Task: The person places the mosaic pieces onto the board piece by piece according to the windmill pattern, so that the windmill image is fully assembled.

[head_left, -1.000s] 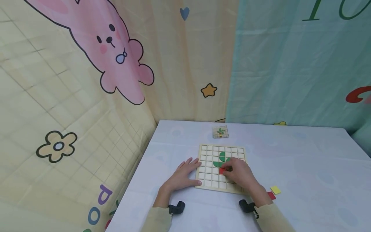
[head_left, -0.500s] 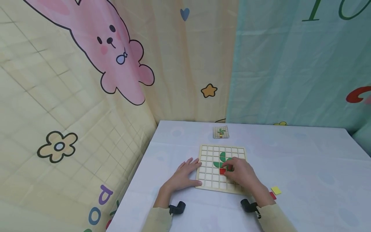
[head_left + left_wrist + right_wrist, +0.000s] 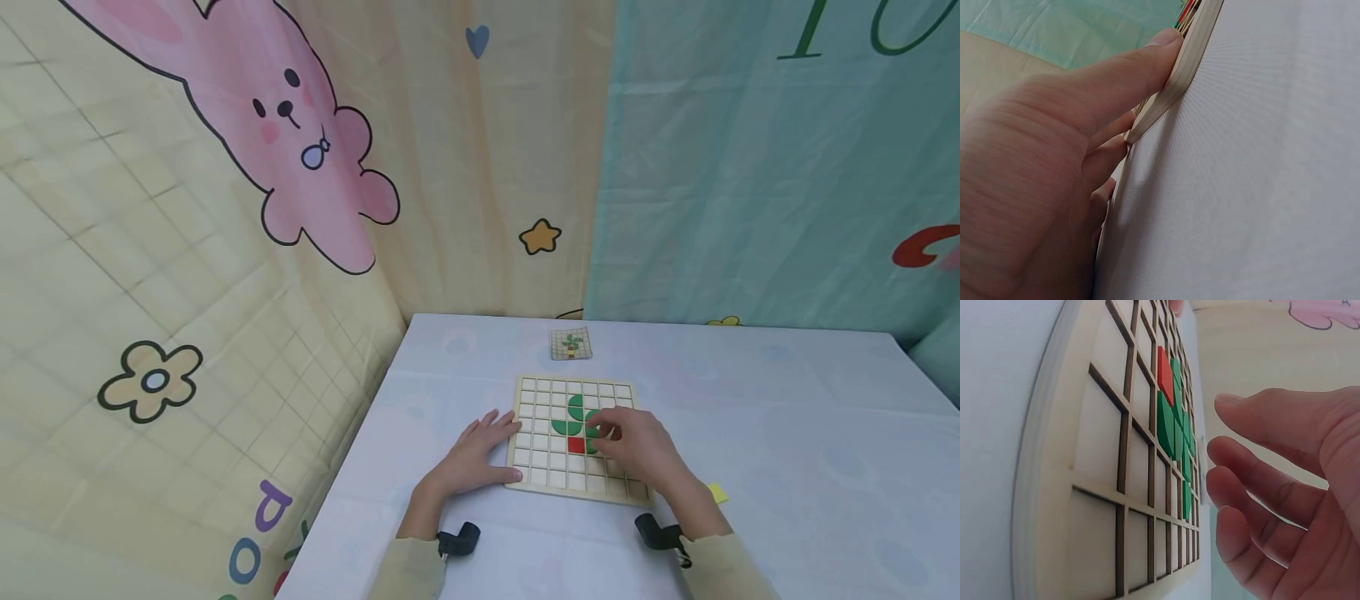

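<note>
A wooden grid board (image 3: 536,458) lies on the table. In its cells sit a red square tile (image 3: 576,445) and several round-edged green tiles (image 3: 564,427), also seen in the right wrist view, where one green tile (image 3: 1166,422) adjoins the red. My left hand (image 3: 478,454) rests at the board's left side with fingers spread; its thumb (image 3: 1147,59) touches the edge near the front corner. Over the right part of the board hovers my right hand (image 3: 641,446), thumb and fingers apart and loosely bent, holding nothing. It partly covers the green tiles.
Behind the board lies a small pattern card (image 3: 571,342) with a printed grid. A yellow tile (image 3: 718,493) shows beside my right wrist on the white table (image 3: 810,450). Printed curtains (image 3: 495,150) hang behind and to the left.
My right hand has moved away to the right from the red tile, uncovering a green tile beside it. The red tile on the table is now hidden behind the wrist. My left hand stays put.
</note>
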A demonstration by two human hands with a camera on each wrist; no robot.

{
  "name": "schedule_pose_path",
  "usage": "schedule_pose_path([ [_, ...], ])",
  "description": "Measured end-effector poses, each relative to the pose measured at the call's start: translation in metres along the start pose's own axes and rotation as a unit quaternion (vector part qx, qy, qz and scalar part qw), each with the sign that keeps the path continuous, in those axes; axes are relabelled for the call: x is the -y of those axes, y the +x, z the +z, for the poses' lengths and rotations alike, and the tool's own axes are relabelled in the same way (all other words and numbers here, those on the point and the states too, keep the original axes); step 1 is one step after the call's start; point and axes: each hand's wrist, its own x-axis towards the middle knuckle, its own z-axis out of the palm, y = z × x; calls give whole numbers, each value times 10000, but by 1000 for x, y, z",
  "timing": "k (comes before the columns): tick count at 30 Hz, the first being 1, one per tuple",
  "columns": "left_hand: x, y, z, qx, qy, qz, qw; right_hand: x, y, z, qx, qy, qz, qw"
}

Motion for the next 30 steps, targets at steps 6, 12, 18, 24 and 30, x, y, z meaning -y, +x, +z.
schedule_pose_path([
  [6, 0, 1, -2, 5, 25, -5, 10000, -4, -5, -8, -38, 41, 139, 9999],
  [12, 2, 2, -1, -19, 67, 78, 9999, -10, -13, -18, -196, 101, 227, 9995],
  [18, 4, 1, -2, 43, 62, 95, 9999, -22, -23, -32, -297, 66, 442, 9986],
  [24, 3, 0, -3, 59, 0, 71, 10000, -41, -33, -47, -367, -27, 605, 9975],
  [30, 5, 0, 0, 101, 24, 114, 9999, -59, -43, -57, -229, -101, 863, 9960],
])
